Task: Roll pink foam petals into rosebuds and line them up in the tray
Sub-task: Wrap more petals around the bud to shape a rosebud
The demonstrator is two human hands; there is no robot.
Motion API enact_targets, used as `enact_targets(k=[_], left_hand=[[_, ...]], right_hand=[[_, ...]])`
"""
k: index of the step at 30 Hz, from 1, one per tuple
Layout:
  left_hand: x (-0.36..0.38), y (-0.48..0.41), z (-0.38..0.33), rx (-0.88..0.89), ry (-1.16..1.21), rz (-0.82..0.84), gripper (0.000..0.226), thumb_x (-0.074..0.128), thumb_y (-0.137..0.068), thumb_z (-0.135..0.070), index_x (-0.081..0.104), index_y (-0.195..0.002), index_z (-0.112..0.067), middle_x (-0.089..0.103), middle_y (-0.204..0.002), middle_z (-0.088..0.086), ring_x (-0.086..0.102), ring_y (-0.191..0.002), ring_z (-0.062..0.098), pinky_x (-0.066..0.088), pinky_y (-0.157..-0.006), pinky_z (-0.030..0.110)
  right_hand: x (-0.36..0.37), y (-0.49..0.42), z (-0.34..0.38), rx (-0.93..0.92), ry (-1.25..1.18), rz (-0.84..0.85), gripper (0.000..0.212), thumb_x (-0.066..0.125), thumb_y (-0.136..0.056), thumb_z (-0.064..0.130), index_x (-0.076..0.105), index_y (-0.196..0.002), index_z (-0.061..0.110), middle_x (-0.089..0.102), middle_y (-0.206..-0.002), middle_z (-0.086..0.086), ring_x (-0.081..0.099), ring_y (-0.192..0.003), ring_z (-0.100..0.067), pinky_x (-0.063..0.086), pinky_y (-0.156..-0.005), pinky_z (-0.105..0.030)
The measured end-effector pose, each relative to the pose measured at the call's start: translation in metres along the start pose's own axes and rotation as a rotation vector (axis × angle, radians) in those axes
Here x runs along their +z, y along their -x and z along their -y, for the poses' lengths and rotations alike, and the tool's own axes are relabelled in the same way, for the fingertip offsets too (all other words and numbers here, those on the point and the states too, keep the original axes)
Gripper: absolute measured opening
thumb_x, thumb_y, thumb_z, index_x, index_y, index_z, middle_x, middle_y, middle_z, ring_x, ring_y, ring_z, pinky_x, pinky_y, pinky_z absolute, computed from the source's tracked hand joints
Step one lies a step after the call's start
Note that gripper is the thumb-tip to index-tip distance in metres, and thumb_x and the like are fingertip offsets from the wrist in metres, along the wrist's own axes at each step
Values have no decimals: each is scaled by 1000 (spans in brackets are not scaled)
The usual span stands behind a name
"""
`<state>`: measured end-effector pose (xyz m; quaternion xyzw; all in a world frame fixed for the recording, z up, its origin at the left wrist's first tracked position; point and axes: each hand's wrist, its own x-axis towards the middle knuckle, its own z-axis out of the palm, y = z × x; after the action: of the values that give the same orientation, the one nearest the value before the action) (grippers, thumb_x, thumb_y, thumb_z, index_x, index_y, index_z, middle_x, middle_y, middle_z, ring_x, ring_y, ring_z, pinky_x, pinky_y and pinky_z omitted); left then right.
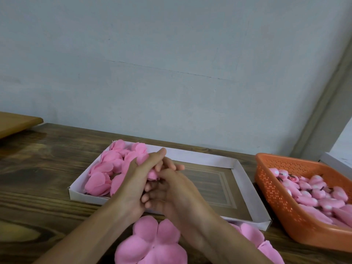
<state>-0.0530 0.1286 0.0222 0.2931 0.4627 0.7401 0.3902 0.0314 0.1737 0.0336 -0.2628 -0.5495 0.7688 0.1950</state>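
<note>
As seen from the head, the left grip [137,180] and right grip [171,189] both pinch one bud [153,175] between them over the middle of the tray [209,159]. Finished buds [108,158] crowd its left end, just beside the left grip, so that side is likely nearer for setting it down.

Rosebuds [102,180] crowd white tray [209,159] left end; flat petals [150,242] in front.
</note>
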Motion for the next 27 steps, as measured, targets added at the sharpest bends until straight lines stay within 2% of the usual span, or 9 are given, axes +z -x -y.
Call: enact_targets(k=[3, 7, 11, 13, 17, 20, 22, 24, 27], left_hand=[[2, 2, 0, -34, -21, 26, 44, 73, -70, -59, 65, -66, -16, 76, -93, 14, 64, -86, 34, 32, -68, 32], [1, -1, -2, 2, -28, -30, 48, 68, -78, -52, 61, -77, -5, 75, -108, 22, 75, -79, 22, 41, -43, 21], [-3, -2, 2, 53, -34, -14, 44, 67, -83, -54, 58, -62, -16, 77, -92, 9, 74, -92, 25, 38, -46, 21], [-5, -3, 2, 68, -3, 37, 48, 74, -80, -55, 55, -56, -19, 75, -86, 6, 70, -86, 26, 41, -48, 23], [-7, -11, 1, 150, 108, 30, 52, 82, -79, -47, 44, -55, -20, 64, -72, 3, 72, -80, 25, 51, -51, 34], [-10, -17, 2, 225, 126, -55, 46, 82, -82, -37, 52, -51, -21, 58, -63, 4, 72, -71, 25, 59, -63, 33], [-14, -19, 2, 255, 92, -101, 42, 75, -83, -34, 54, -49, -22, 56, -58, 3, 69, -64, 23, 58, -66, 33], [-16, -20, 3, 265, 85, -113, 40, 72, -82, -34, 54, -49, -22, 54, -56, 3, 65, -59, 22, 55, -68, 37], [-17, -22, 4, 262, 87, -114, 41, 73, -83, -33, 52, -50, -21, 53, -55, 4, 61, -55, 21, 51, -63, 36]], right_hand=[[-3, 2, 9, 70, 94, 42, 34, 45, -103, 25, 62, -73, 17, 60, -62, -6, 56, -51, -19, 47, -49, -26], [1, 14, 11, -29, 10, 103, 15, 47, -107, 20, 57, -98, 15, 59, -73, -5, 55, -58, -16, 47, -58, -28], [-1, 14, 7, -28, 66, 76, 17, 50, -108, 24, 56, -97, 12, 56, -70, -4, 54, -58, -18, 48, -56, -29], [-13, 13, 14, -33, 271, 83, 29, 44, -109, 33, 60, -94, 15, 59, -70, -3, 57, -58, -20, 51, -57, -33], [-42, 15, 33, -387, 1194, 129, 37, 36, -110, 42, 61, -91, 21, 66, -83, 5, 64, -79, -20, 55, -83, -45], [-49, 20, 43, -385, 1562, 253, 32, 52, -102, 44, 66, -86, 20, 70, -86, 5, 61, -79, -15, 52, -74, -32], [-46, 24, 39, -340, 1697, 379, 26, 62, -96, 47, 72, -93, 23, 72, -93, 9, 60, -84, -12, 49, -75, -29], [-42, 25, 31, -323, 1752, 459, 29, 66, -93, 47, 74, -102, 21, 71, -100, 3, 62, -93, -17, 53, -83, -36], [-41, 21, 24, -371, 1711, 448, 28, 70, -90, 46, 76, -106, 24, 72, -104, 4, 61, -98, -18, 54, -88, -40]])
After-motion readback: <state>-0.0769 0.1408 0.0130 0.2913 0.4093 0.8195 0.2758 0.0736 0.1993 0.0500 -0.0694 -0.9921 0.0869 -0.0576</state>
